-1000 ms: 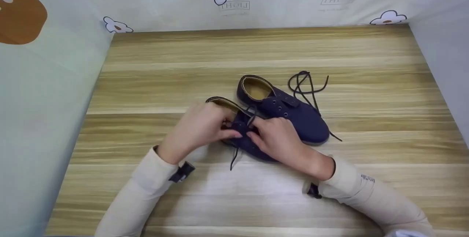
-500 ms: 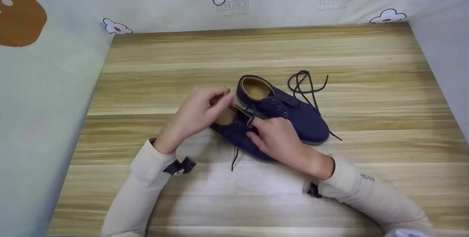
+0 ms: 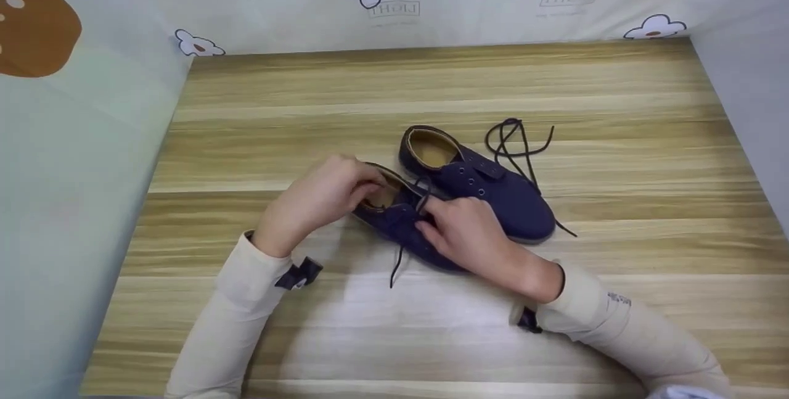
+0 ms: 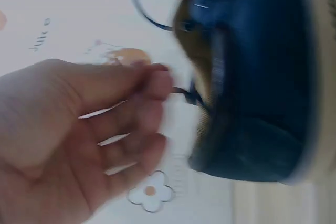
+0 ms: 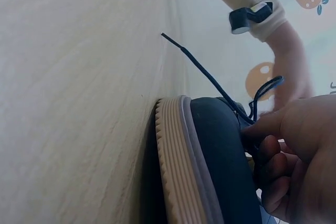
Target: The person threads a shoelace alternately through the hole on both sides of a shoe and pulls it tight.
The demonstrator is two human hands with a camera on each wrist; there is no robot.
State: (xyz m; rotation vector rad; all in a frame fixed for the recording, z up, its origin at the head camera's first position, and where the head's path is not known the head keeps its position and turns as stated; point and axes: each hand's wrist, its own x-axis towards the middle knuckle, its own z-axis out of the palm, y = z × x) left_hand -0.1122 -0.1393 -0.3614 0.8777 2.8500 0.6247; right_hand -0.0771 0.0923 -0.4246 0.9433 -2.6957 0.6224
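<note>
The near shoe [image 3: 399, 226] stands on the bench [image 3: 271, 121], and its lace [image 4: 179, 91] seems to be the work in hand. At the mouth of this shoe, the left hand [image 3: 327, 192] has a narrow grip: thumb and forefinger appear to pinch a lace end, although the left wrist view is blurred. At the eyelet part of the same shoe, the right hand [image 3: 468, 229] grips the upper, beside a lace loop [image 5: 273, 82]; which layers its fingers hold, I cannot tell. For good work, the right hand should steady the shoe while the left draws the lace gently, without twist, so that the loop does not catch. The free end [image 3: 396, 265], hanging at the near side of the shoe, should not slip back inside. The other shoe [image 3: 511, 208], just beyond the near shoe, is better left undisturbed.
</note>
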